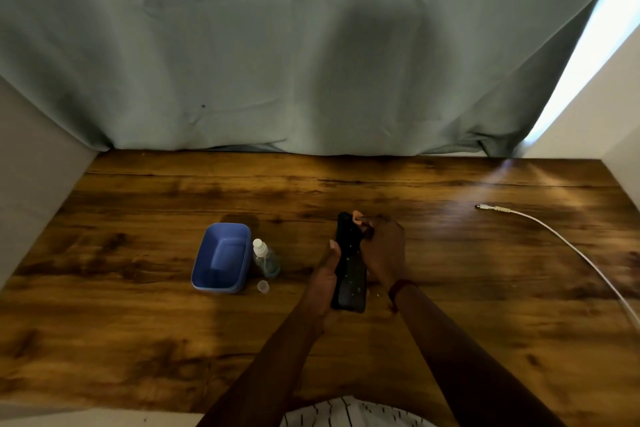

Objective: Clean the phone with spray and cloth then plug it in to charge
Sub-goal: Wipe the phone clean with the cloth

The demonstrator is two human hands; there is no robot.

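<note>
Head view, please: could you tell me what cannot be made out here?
- Cloth: the right hand covers the phone top; only a dark bit shows.
- Charging cable: its far end is cut off by the right edge.
- Spray bottle: label too small and blurred.
- Phone's charging port: too dark.

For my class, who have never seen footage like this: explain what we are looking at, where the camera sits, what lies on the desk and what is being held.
There is no machine here, only a person's two bare hands. The single picture comes from a wide-angle camera worn on the head, looking forward and down. The left hand and right hand hold a black rectangular phone above a dark wooden desk. White specks dot the phone. On the desk lie a blue plastic tub, a small clear spray bottle, its small loose cap and, far right, a white charging cable, not plugged into the phone. A grey curtain hangs behind.
</note>
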